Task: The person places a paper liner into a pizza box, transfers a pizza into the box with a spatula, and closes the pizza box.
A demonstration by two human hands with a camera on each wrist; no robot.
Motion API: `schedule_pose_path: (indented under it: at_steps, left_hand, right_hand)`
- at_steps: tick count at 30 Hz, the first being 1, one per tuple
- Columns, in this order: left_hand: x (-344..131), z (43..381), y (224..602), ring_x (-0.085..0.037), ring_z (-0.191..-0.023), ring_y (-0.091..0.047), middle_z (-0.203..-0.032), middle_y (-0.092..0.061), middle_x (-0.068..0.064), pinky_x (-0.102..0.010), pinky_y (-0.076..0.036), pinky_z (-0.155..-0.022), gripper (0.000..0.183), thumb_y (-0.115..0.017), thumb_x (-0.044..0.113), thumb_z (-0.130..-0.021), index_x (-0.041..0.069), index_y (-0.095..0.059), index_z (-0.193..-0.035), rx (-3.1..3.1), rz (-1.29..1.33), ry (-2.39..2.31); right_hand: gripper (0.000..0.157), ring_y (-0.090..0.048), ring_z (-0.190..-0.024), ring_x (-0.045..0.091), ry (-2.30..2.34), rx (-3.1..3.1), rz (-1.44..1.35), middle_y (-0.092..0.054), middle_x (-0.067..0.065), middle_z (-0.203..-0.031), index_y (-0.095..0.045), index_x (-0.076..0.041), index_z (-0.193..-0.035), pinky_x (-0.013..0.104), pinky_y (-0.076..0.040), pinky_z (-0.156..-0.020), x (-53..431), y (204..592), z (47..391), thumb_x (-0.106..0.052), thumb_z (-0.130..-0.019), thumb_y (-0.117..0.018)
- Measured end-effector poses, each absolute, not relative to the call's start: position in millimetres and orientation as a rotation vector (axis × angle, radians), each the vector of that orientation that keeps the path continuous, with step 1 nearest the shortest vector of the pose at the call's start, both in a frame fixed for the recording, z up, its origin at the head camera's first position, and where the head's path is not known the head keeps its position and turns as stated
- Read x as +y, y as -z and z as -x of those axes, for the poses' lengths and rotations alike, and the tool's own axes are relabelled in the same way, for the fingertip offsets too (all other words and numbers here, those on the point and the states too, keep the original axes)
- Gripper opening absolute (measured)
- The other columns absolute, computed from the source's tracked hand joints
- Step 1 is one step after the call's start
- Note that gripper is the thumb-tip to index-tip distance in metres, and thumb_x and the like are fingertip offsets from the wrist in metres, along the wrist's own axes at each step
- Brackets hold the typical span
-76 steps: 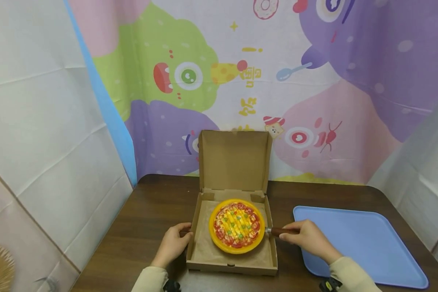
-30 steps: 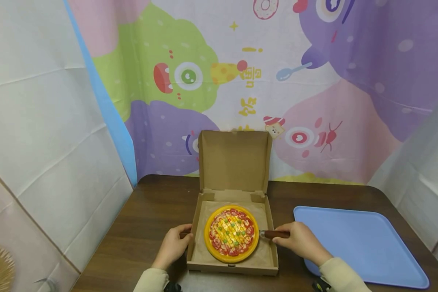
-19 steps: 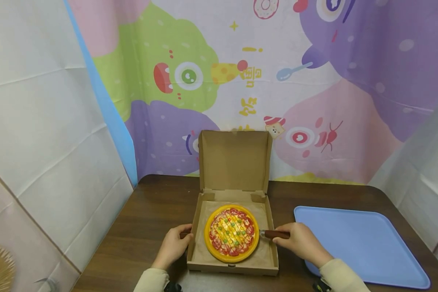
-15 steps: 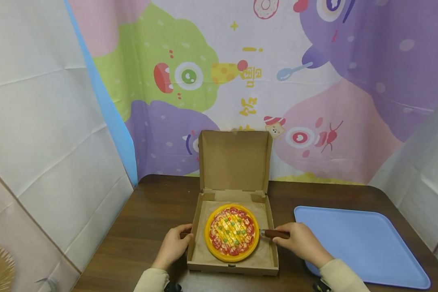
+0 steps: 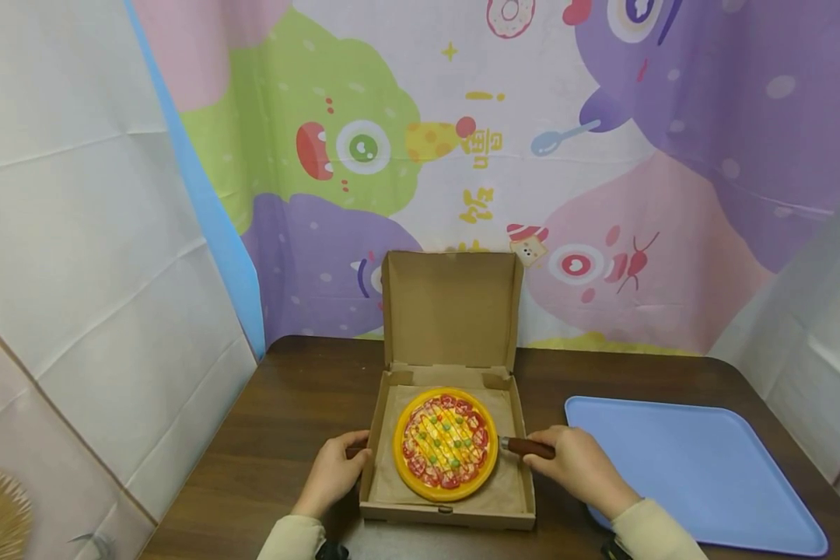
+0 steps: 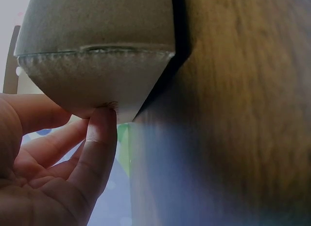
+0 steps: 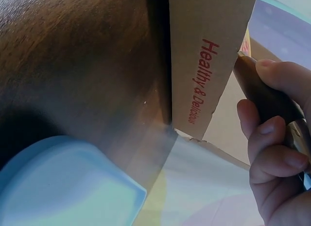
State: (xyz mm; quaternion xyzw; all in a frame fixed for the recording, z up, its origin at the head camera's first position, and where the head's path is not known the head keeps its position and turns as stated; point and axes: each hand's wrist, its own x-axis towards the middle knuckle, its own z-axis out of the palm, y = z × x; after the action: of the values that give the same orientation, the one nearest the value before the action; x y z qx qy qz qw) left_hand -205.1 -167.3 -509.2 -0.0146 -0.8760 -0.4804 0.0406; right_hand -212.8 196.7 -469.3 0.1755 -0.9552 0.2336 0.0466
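A toy-like pizza (image 5: 445,444) with a yellow rim, red slices and green bits is inside the cardboard pizza box (image 5: 451,311), whose lid stands upright. My right hand (image 5: 582,465) grips the brown wooden handle of a pizza server (image 5: 528,448). The server's metal neck runs to the pizza's right edge, and its blade is hidden beneath the pizza. In the right wrist view, fingers curl round that handle above the box's printed side wall. My left hand (image 5: 332,471) pinches the box's left wall; in the left wrist view a fingertip (image 6: 101,121) presses the outer cardboard.
To the right on the dark wooden table (image 5: 301,389) lies a blue tray (image 5: 700,474), partly behind my right hand. A printed cartoon curtain (image 5: 476,101) hangs at the table's back edge. Pale cloth panels flank both sides.
Since the earliest frame, my right hand has brought the server and pizza leftward and a little nearer to me inside the box. My left hand has stayed at the box wall.
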Motion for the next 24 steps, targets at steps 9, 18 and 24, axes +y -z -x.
schedule_pose_path:
  at_steps: [9,18,24]
  left_hand:
    - [-168.5,204.3,509.1,-0.025,-0.092,-0.069,-0.105,-0.072,-0.018,-0.031,-0.055,-0.075,0.03,-0.065,0.002,-0.087,-0.006,-0.067,-0.116,-2.692,0.054,1.463]
    - [-167.0,205.1,508.1,-0.025,-0.092,-0.069,-0.105,-0.072,-0.018,-0.03,-0.055,-0.075,0.03,-0.064,0.0,-0.087,-0.006,-0.068,-0.116,-2.684,0.032,1.489]
    - [-167.3,204.8,508.6,-0.026,-0.092,-0.069,-0.105,-0.072,-0.019,-0.029,-0.055,-0.074,0.03,-0.064,0.0,-0.087,-0.007,-0.067,-0.116,-2.68,0.037,1.496]
  right_hand:
    - [0.016,-0.055,-0.066,0.004,-0.649,-2.902,-0.501,-0.069,-0.008,-0.078,-0.077,-0.017,-0.095,0.025,-0.045,-0.06,192.9,467.9,210.4,-0.024,-0.081,-0.079]
    - [0.017,-0.054,-0.064,0.006,-0.574,-2.869,-0.517,-0.068,-0.006,-0.077,-0.077,-0.015,-0.095,0.026,-0.044,-0.059,191.5,466.6,209.4,-0.024,-0.08,-0.08]
    - [0.022,-0.056,-0.064,0.009,-0.475,-2.791,-0.541,-0.067,-0.002,-0.077,-0.076,-0.012,-0.096,0.028,-0.045,-0.057,192.5,468.1,207.9,-0.023,-0.078,-0.081]
